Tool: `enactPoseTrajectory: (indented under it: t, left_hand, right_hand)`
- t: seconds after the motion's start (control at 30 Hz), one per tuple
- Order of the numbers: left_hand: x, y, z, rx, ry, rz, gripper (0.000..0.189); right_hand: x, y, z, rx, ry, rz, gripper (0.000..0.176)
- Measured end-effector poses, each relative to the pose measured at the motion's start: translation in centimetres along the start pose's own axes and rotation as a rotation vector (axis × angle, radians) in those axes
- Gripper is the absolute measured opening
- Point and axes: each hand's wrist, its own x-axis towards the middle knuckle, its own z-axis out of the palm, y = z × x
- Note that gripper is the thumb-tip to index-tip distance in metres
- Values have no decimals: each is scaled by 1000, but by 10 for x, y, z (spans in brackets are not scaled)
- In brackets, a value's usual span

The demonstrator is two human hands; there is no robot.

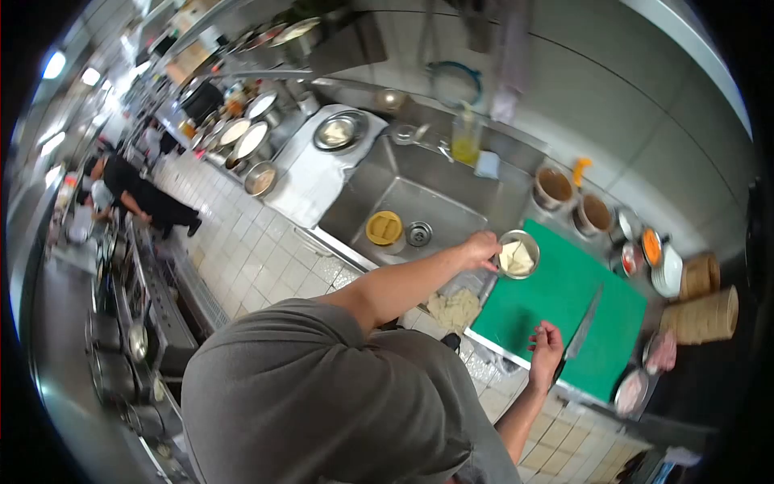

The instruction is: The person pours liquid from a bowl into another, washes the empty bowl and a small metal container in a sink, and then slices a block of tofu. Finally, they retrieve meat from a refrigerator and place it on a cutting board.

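My left hand is closed on the rim of a small metal bowl, over the far left corner of the green cutting board. Pale, creamy-white chunks lie inside the bowl. Lower on the board, my right hand hovers near the front edge with its fingers loosely bent and apart, seemingly holding nothing. Right beside it lies a large kitchen knife, blade pointing away from me, its dark handle partly hidden by the hand.
Left of the board is a steel sink with a yellow round lid-like item in it. Brown-filled containers and bamboo steamers stand behind and right. A cloth hangs near the board's left corner. Another person stands far left.
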Motion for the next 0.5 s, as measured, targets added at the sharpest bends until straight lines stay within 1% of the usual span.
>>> enactPoseTrajectory:
  t: [0.07,0.13,0.2,0.27,0.33,0.37,0.4,0.43,0.5]
  left_hand:
    - [-33,9,-43,-51,-14,2,9]
    - [-70,20,-94,-102,-5,19,9]
    - [-112,33,-143,-76,100,47,8]
    - [-135,27,-205,-78,197,83,9]
    - [-173,37,-261,-41,331,84,9]
    - [-185,30,-299,-33,396,122,9]
    - [-194,24,-363,-39,458,157,10]
    - [-203,21,-396,-56,454,154,10]
    - [-220,17,-457,-91,536,200,7]
  right_hand:
    - [7,-15,34,-31,-64,-39,19]
    - [20,-30,76,-76,-126,-57,19]
    - [36,-51,127,-153,-217,-90,19]
    - [64,-54,192,-118,-388,-241,24]
    - [64,-94,286,-245,-485,-331,35]
    - [53,-133,343,-388,-565,-448,42]
    - [45,-168,429,-545,-646,-565,49]
    - [51,-173,481,-529,-719,-608,54]
    - [82,-173,591,-546,-838,-680,62]
